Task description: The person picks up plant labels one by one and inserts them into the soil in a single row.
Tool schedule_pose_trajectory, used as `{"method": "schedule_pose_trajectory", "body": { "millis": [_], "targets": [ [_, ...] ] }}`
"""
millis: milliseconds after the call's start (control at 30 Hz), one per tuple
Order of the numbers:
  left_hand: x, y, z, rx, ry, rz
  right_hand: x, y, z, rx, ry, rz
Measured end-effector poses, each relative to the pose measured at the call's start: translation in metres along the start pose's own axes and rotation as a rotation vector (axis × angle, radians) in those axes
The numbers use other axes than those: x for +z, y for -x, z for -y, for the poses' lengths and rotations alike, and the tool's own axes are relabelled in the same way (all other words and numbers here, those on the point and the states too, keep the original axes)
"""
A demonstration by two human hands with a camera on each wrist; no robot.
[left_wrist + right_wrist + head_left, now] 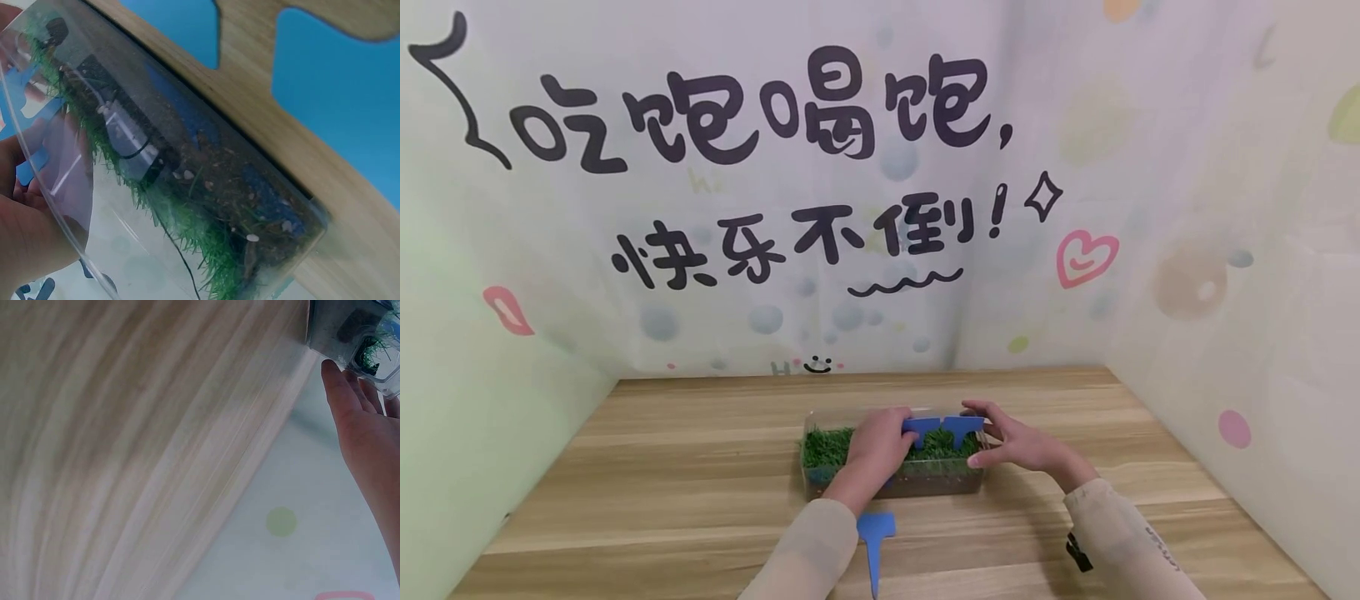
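A clear plastic box [895, 483] holds brown soil topped with green artificial grass [823, 450]. Two blue T-shaped plant labels stand in the grass toward the right: the nearer-to-left label [922, 425] is pinched by my left hand [883, 437], and the other label [964, 427] stands upright beside it. My right hand [1026, 443] grips the box's right end, thumb at the front and fingers at the back. Through the clear wall in the left wrist view, my left hand [31, 237] shows near blue plastic. The right wrist view shows my right hand [369, 434] against the box end.
A loose blue label [876, 537] lies on the wooden table [700, 467] in front of the box. A small black object [1078, 552] is by the right sleeve. A printed white backdrop [880, 333] surrounds the table's back and sides.
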State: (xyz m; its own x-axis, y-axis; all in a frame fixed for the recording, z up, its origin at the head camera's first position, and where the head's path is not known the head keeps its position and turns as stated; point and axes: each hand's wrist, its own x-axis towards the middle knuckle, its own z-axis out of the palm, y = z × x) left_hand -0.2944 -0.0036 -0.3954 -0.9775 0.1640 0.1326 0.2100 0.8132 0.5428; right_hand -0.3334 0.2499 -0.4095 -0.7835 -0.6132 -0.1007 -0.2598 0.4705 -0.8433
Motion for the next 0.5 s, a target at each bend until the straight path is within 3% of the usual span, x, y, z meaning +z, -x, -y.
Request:
{"method": "schedule_pose_trajectory", "body": {
  "millis": [500],
  "targets": [
    [0.0059,-0.0034,-0.001,-0.027,-0.069,-0.009,-0.0002,0.0001,0.001,0.001,0.002,0.0]
  ]
}}
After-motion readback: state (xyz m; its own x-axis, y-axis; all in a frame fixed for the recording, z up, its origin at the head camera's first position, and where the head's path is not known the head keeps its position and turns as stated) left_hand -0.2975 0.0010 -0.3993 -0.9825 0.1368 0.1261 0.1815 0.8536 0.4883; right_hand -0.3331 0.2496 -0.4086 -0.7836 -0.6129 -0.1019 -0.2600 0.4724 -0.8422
